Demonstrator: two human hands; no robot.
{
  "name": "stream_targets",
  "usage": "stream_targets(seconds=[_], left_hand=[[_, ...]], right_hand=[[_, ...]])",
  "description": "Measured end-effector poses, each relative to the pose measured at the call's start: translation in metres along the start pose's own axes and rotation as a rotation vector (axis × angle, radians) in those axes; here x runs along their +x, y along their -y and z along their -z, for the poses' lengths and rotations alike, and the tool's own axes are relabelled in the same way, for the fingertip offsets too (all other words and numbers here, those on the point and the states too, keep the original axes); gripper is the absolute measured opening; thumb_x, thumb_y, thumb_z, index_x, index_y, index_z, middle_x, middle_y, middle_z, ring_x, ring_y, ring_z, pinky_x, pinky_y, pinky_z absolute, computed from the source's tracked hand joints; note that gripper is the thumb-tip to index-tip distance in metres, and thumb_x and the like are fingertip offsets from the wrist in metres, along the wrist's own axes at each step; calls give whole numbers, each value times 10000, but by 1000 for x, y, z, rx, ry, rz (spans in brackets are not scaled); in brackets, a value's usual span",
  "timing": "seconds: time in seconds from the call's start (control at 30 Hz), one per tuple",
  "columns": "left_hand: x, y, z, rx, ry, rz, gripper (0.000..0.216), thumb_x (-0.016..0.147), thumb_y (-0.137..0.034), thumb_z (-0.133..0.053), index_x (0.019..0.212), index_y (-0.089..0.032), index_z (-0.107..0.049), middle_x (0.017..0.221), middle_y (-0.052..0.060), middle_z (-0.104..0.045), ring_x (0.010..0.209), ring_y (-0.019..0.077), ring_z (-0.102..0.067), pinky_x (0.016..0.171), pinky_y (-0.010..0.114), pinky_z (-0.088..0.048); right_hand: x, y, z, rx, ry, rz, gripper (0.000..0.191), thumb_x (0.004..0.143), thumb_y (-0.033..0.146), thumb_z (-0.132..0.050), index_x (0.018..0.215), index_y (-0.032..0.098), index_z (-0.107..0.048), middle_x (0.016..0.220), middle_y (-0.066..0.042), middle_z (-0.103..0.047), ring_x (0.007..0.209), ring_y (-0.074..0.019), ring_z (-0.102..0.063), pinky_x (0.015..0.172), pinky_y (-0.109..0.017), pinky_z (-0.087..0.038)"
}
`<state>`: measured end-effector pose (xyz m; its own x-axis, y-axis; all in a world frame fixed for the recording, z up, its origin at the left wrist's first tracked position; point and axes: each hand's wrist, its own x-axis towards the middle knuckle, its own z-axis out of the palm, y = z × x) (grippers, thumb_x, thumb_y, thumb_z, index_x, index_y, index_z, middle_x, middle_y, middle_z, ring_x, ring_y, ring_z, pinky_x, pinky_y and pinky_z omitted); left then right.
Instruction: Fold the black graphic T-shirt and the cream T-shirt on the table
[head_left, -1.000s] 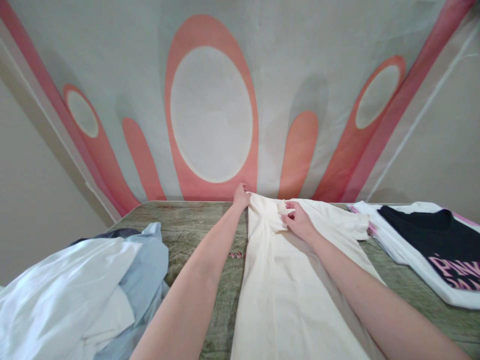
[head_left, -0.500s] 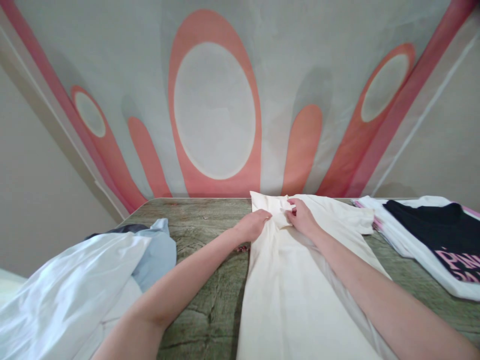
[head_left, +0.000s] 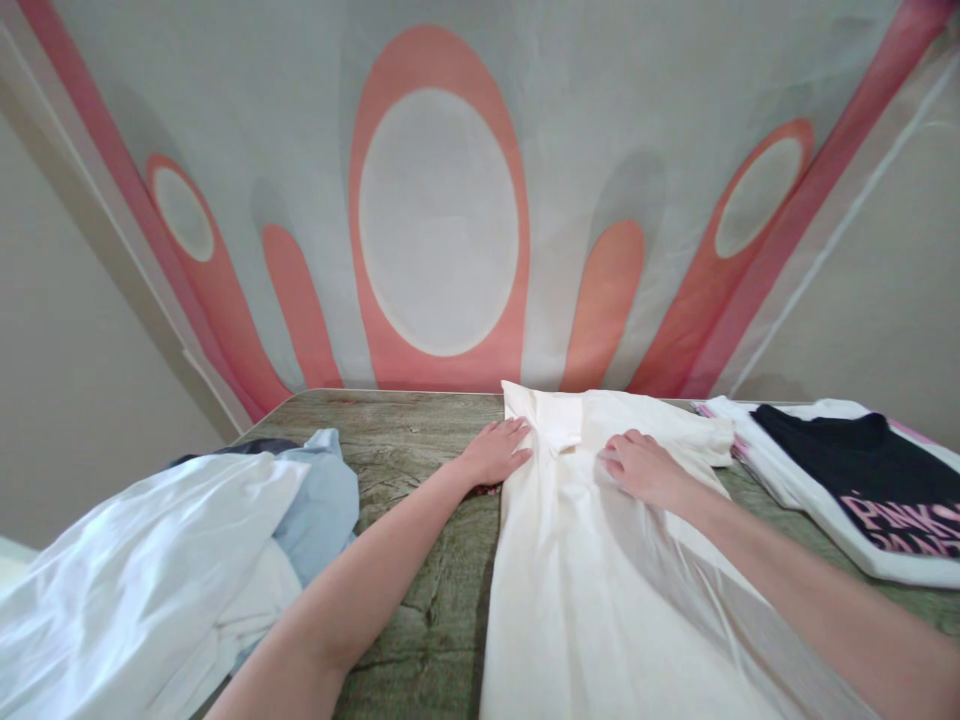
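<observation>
Left of both hands, a loose pile [head_left: 142,570] of white and pale blue cloth makes soft, rounded folds. The left hand [head_left: 495,455] appears to grip nothing; its spread fingers rest upon the left edge of the cream garment [head_left: 547,600]. This one lies under and between the hands, long, matte, lightly wrinkled. The step in hand seems to be smoothing; the next move probably calls for light, even pressure. The right hand [head_left: 641,465] curls above a greyish, sheer-looking band [head_left: 667,565]; whether it pinches this, one cannot tell. Right of it, a flat stack [head_left: 862,563] carries black, printed cloth [head_left: 821,450].
</observation>
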<state>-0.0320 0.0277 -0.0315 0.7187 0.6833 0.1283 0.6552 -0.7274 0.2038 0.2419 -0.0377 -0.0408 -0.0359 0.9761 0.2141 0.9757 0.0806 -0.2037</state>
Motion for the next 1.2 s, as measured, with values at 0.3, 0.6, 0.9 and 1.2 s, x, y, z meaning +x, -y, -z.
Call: stream_targets(seconds=[0.3, 0.6, 0.9, 1.2], left_hand=[[7, 12, -2, -25, -30, 98, 431, 916, -371, -320, 1319, -236, -391, 1436, 52, -314, 1317, 198, -265, 1060, 359, -196], [4, 27, 1, -7, -252, 281, 354, 864, -303, -443, 1183, -165, -509, 1298, 114, -467, 1218, 232, -391, 1014, 356, -280], [3, 28, 8, -72, -331, 565, 343, 755, -524, -566, 783, -202, -680, 891, 94, -648, 912, 253, -562, 826, 351, -399], [29, 32, 14, -125, -182, 718, 283, 669, -488, -640, 686, -210, -695, 801, 104, -691, 849, 293, -617, 807, 403, -410]], right_hand=[[-41, 16, -14, 22, 2, 100, 492, 873, 474, -338, 1308, 261, -423, 1406, -73, -374, 1285, -281, -304, 1017, -529, -221], [-1, 6, -16, 58, 98, 173, 542, 876, 509, -321, 1352, 256, -379, 1446, -53, -306, 1329, -256, -245, 1059, -521, -181], [-15, 35, -3, 191, -5, 187, 365, 829, 331, -438, 1139, 176, -551, 1209, -126, -542, 1132, -248, -483, 974, -414, -354], [-69, 95, 6, 474, 37, 250, 238, 834, 305, -456, 1053, 222, -501, 931, -63, -586, 858, -208, -558, 770, -354, -455]])
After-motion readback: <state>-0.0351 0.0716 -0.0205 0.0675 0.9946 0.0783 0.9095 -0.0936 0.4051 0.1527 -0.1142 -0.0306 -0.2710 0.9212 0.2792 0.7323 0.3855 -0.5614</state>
